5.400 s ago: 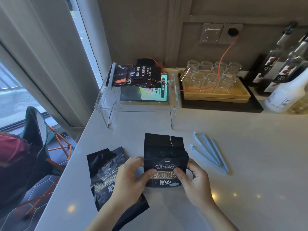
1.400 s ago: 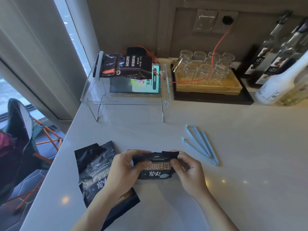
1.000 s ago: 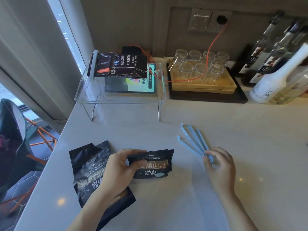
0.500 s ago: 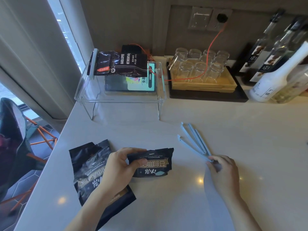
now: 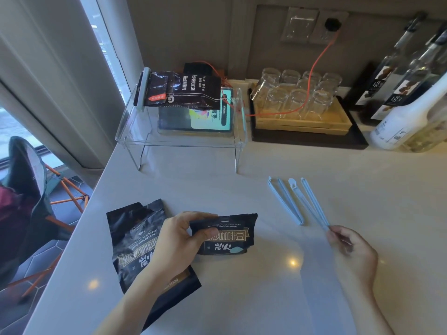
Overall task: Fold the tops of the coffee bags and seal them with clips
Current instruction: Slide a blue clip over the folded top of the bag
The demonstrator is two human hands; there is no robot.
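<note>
A small black coffee bag point(image 5: 227, 238) lies on the white counter with its top folded down. My left hand point(image 5: 179, 240) pinches the folded top at its left end. My right hand point(image 5: 350, 250) grips the near end of a light blue clip point(image 5: 312, 204), whose two arms spread open away from me. A second blue clip point(image 5: 285, 201) lies just left of it on the counter. A larger black coffee bag point(image 5: 135, 240) with an open, torn top lies flat under my left forearm. On the clear shelf at the back, another coffee bag point(image 5: 183, 93) carries a clip along its left end.
A clear acrylic shelf point(image 5: 179, 139) with a lit tablet stands at the back. To its right are a tray of upturned glasses point(image 5: 300, 117), an orange cable and several bottles point(image 5: 411, 117). The counter's edge drops off on the left, above a folding chair point(image 5: 31, 189).
My right hand let go of the folded bag, reached to the clips and picked one up by its near end; that clip now spreads open, apart from the other. My left hand keeps the fold pinched.
</note>
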